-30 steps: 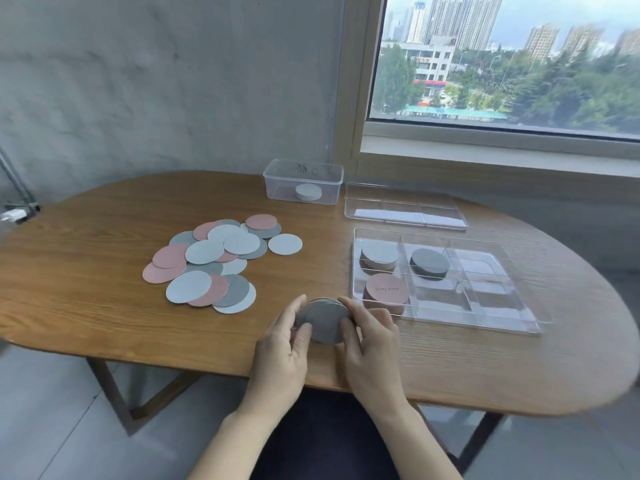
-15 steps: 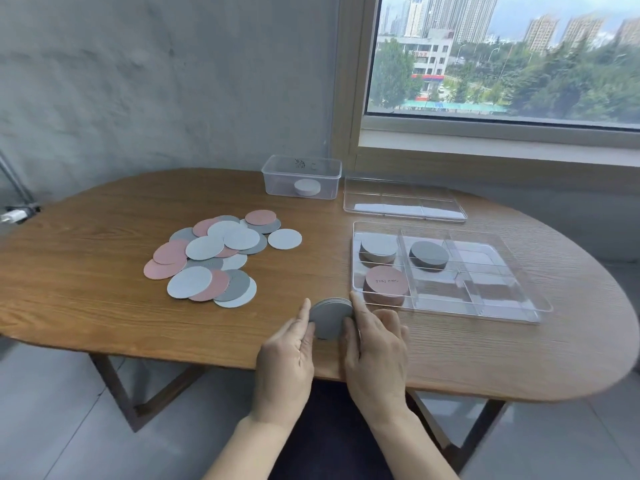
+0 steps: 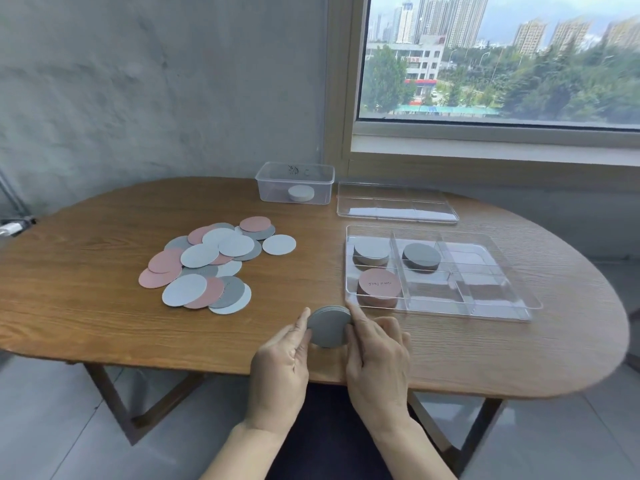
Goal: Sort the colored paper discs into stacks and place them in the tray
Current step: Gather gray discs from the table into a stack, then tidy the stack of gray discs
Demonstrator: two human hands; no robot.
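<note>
The tray (image 3: 450, 311) is sitting on the right of the table (image 3: 104, 306), with six compartments. A pale stack (image 3: 371, 252) is lying in its back-left one, a dark stack (image 3: 421, 257) in the back-middle one, and a pink stack (image 3: 379, 285) in the front-left one. Behind the tray a clear lid (image 3: 394, 206) is lying flat. To the lid's left, a clear box (image 3: 294, 174) is holding a white stack (image 3: 301, 193).

At the table's near edge, just beside the tray's front-left corner, the left hand (image 3: 280, 368) and right hand (image 3: 377, 362) are gripping a grey stack (image 3: 329, 327) between them, fingers pressing its two sides, the right forefinger lying along its edge.

Loose discs (image 3: 214, 265) in pink, grey and white are lying overlapped to the left on the wooden table. A concrete wall (image 3: 156, 81) is standing behind, and a window (image 3: 502, 64) is showing trees and towers.
</note>
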